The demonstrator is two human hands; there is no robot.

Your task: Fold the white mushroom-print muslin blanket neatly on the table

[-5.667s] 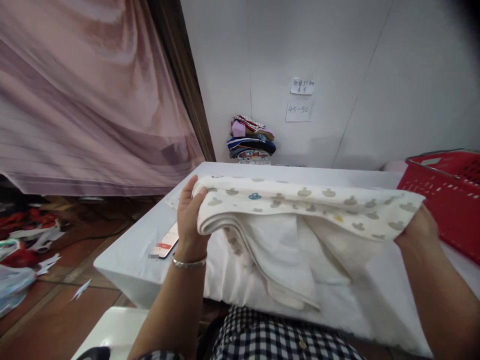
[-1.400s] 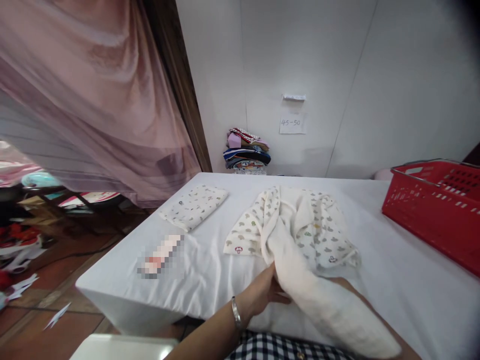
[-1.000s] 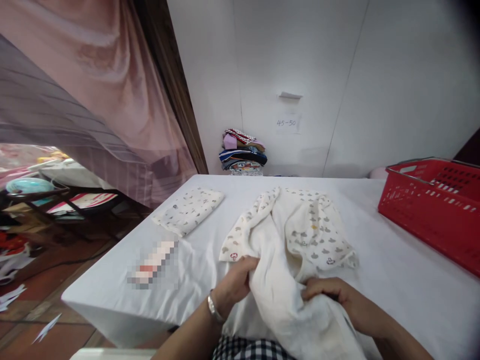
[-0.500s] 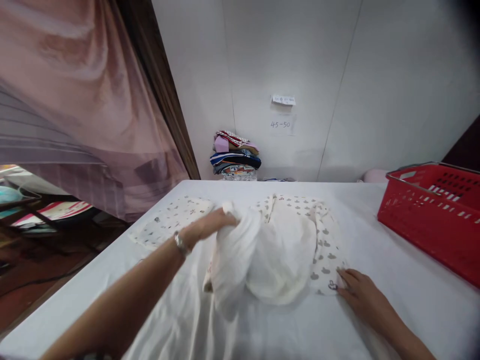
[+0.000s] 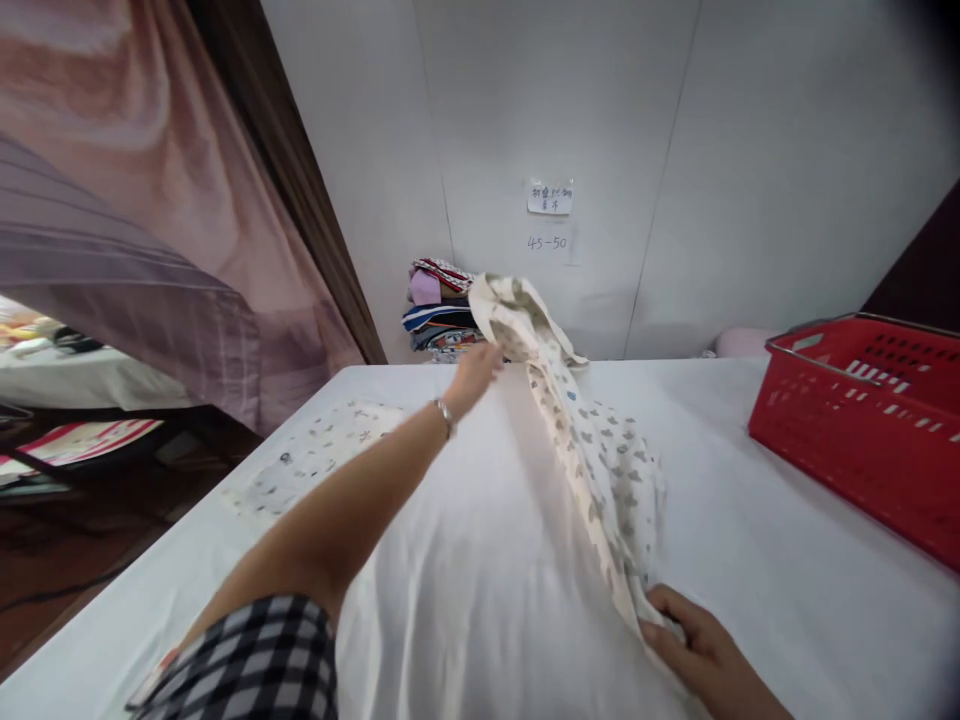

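Observation:
A white garment (image 5: pixel 600 440) with a grey print stretches diagonally over the table, its far end raised in the air. At its near end my right hand (image 5: pixel 701 650) is closed, the hem pinched between thumb and fingers. My left hand (image 5: pixel 474 380) reaches out beside the raised far end, a silver bracelet on its wrist. Motion blurs those fingertips, so whether they grip the fabric is unclear. Under and beyond my left forearm, a second white printed cloth (image 5: pixel 322 455) lies flat on the white table (image 5: pixel 465 560).
Folded clothes (image 5: pixel 439 310) are stacked by the wall behind the table. A red plastic basket (image 5: pixel 855 430) stands at the right. Pink curtains (image 5: pixel 172 150) hang on the left. Paper notes (image 5: pixel 550 197) are stuck on the wall.
The garment, bunched mid-table before, is now stretched out with its far end lifted. My left hand has moved forward, away from me; my right hand has come nearer with the hem.

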